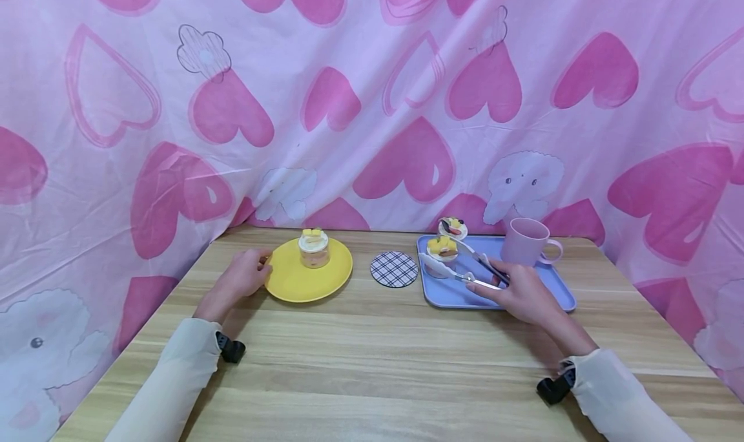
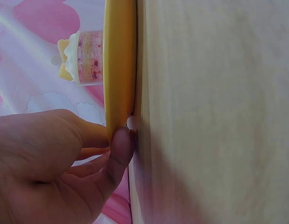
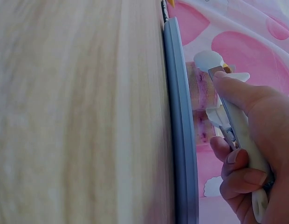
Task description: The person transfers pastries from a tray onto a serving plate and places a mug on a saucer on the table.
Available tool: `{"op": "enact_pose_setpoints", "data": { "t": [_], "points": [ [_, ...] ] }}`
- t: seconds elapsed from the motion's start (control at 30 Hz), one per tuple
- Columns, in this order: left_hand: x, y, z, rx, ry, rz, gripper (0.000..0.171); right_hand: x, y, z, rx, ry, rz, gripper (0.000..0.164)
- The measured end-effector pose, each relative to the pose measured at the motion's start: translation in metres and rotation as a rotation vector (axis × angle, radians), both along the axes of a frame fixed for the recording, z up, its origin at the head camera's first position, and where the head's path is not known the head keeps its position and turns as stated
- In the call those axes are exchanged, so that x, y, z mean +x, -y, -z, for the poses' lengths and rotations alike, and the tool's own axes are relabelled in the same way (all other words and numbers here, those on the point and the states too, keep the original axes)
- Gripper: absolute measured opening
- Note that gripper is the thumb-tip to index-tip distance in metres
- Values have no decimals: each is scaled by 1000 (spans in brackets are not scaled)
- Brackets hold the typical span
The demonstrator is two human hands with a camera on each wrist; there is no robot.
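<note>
My left hand pinches the left rim of a yellow plate, thumb and fingers at its edge in the left wrist view. On the plate stands a clear dessert cup with layered cake, white cream and yellow fruit pieces. My right hand grips metal tongs with white tips over a blue tray. Their spread arms reach around the front dessert cup, topped with yellow fruit. Behind it is another dessert cup with dark and red toppings. Both stand on the tray's left part.
A pink mug stands at the tray's back right, its handle to the right. Between plate and tray lies a round checked coaster. A pink heart-patterned curtain hangs along the back of the wooden table.
</note>
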State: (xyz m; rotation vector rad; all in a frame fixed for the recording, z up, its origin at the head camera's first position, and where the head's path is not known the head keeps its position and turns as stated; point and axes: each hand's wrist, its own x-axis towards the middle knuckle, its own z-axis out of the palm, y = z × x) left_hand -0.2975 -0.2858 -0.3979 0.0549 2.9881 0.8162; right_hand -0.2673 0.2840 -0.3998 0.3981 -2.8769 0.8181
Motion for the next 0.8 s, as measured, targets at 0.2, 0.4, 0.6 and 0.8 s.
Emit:
{"op": "enact_pose_setpoints", "data": {
  "t": [0.2,0.4,0.6,0.8],
  "points": [
    [-1,1,0,0,1,-8,55,0,0,0,-14,38,14,98],
    [-2,1,0,1,-3,-2,55,2,1,-1,-26,55,26,98],
    [-2,1,1,-15,-35,17,53,3,1,-3,-22,58,35,98],
    [-1,3,1,-16,-40,22,53,3,2,-5,-6,42,28,97]
  ]
}}
